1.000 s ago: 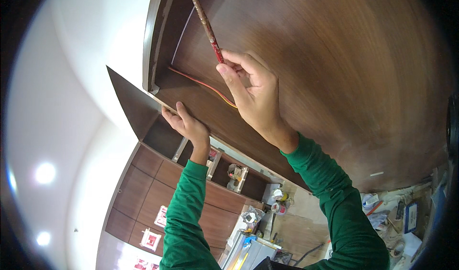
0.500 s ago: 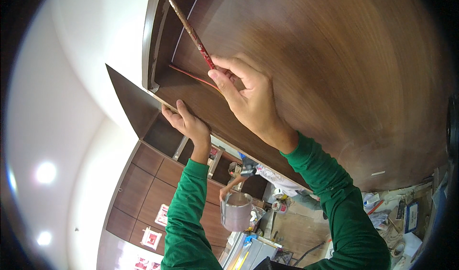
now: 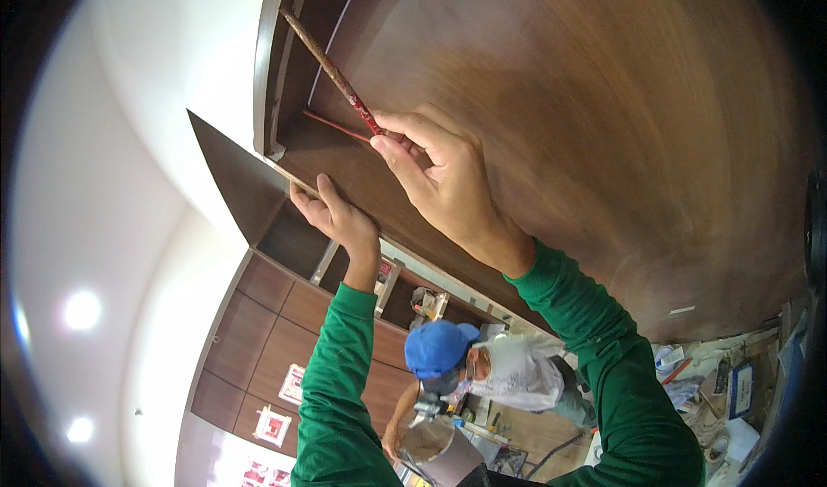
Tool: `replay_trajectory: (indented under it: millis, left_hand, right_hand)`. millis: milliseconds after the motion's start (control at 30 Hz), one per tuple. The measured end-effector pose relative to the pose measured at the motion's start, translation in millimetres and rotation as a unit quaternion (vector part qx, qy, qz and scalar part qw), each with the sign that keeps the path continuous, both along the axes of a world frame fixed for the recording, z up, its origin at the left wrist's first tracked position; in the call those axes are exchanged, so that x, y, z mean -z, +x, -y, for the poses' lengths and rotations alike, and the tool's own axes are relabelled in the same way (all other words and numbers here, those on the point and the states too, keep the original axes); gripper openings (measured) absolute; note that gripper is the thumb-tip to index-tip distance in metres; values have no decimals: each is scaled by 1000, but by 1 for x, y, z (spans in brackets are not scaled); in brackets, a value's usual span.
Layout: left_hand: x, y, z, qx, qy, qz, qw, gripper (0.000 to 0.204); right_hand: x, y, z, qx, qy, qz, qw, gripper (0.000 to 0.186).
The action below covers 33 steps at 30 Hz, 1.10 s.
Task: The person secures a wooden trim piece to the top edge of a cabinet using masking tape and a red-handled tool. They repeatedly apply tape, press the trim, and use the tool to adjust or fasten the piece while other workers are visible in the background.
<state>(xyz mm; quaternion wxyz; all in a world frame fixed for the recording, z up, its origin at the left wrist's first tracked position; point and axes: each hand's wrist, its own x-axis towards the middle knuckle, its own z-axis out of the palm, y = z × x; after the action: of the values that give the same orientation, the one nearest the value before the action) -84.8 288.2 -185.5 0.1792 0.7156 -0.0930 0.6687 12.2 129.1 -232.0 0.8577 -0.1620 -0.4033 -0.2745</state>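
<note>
My right hand [image 3: 444, 172] is closed in a pinch around a thin stick [image 3: 332, 71], with flaking red paint near my fingers and bare brown toward the far end. The stick slants up and left, its end near the frame of an open brown wood cabinet [image 3: 551, 125]. Whether it carries bristles cannot be told. Lower and to the left, my left hand [image 3: 345, 224] grips the edge of the cabinet's bottom board [image 3: 297, 177], thumb on the upper side. Behind the stick, a red wire [image 3: 334, 125] comes out of the cabinet's inner corner.
Below, a person in a blue cap [image 3: 435, 349] has a hand at a grey bucket [image 3: 444, 452]. Brown panelled cupboards [image 3: 258, 315] stand at the lower left, with an open door [image 3: 228, 177] above. Tools and a tape roll [image 3: 717, 448] clutter the lower right.
The stick's far end has dropped slightly, and my right hand has shifted slightly down and left. My left hand stays put. The person below has leaned into view; the bucket has moved down and right.
</note>
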Motion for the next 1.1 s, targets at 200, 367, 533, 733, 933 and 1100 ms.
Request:
replay_trajectory:
  millis: [200,367,533,733,933,1100]
  left_hand:
    - [-1,4,5,11,2,4,1000,36]
    - [-1,2,-2,-3,7,10,1000,35]
    - [-1,3,3,4,2,10,1000,34]
    - [0,4,1,21,-4,12,1000,34]
    - [0,2,2,3,-4,6,1000,34]
    - [-1,1,7,-15,0,4,1000,35]
  right_hand:
    - [4,2,0,9,-14,5,1000,21]
    - [14,-2,3,-24,-21,-35,999,20]
    - [0,2,10,-6,26,-32,999,19]
    - [-3,2,5,7,20,-15,1000,19]
    - [-2,0,6,26,15,-4,1000,20]
    - [-1,-2,6,26,13,-1,1000,22]
